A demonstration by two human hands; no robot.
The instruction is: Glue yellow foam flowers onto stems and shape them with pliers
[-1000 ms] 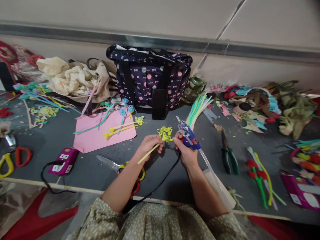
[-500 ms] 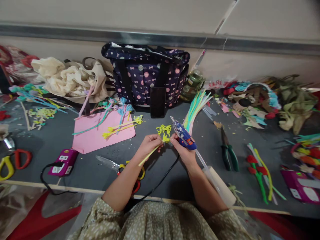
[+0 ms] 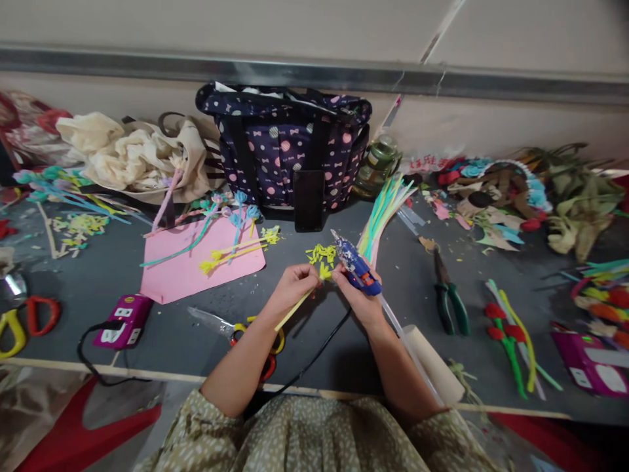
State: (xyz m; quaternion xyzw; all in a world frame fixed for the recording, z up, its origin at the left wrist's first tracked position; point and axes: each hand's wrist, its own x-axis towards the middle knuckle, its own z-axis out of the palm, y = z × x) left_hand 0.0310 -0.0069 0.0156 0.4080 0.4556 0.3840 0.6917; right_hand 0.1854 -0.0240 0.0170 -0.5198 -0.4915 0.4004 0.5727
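Left hand (image 3: 295, 290): pinched a yellow stem (image 3: 296, 311), its flower head (image 3: 325, 271) between both hands. Right hand (image 3: 361, 300): gripped a blue glue gun (image 3: 361, 271). Scissors (image 3: 215, 322) lay near the worktop's (image 3: 170, 341) front edge; open room separated right hand from pliers (image 3: 447, 298).

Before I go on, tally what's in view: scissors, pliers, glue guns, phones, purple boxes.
Glue gun: 1
Scissors: 2
Pliers: 1
Phone: 1
Purple boxes: 2
Total: 7
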